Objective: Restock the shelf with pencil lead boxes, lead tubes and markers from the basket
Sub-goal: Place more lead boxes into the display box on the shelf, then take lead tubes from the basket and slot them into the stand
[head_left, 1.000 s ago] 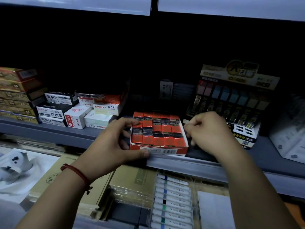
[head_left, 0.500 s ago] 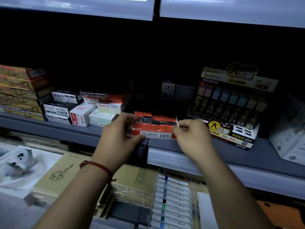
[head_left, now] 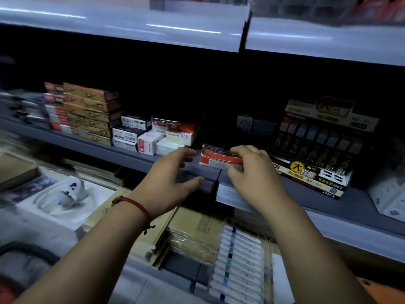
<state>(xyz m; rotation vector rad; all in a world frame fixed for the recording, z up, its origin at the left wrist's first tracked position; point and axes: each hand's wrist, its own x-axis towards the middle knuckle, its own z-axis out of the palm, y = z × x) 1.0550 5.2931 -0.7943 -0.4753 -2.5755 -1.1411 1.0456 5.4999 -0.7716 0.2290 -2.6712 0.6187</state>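
An orange display box of pencil lead tubes (head_left: 215, 157) sits on the grey shelf (head_left: 122, 153), near its front edge and just left of the shelf joint. My right hand (head_left: 249, 170) grips the box's right end, fingers over its top. My left hand (head_left: 173, 172) hovers just left of the box with fingers spread, off it, with a red cord on that wrist. Small white and orange lead boxes (head_left: 153, 137) are stacked on the shelf to the left. A rack of white markers (head_left: 236, 264) lies on the lower level. No basket can be made out.
A tall black and yellow display of lead tubes (head_left: 317, 148) stands right of the orange box. Stacked yellow-brown boxes (head_left: 87, 113) fill the shelf's left. An upper shelf (head_left: 131, 25) overhangs. Cardboard packs (head_left: 195, 233) and a white ghost print (head_left: 65, 194) lie below.
The orange box went from the shelf's front lip deeper onto the shelf. My left hand let go of it and opened; my right hand still holds its right end.
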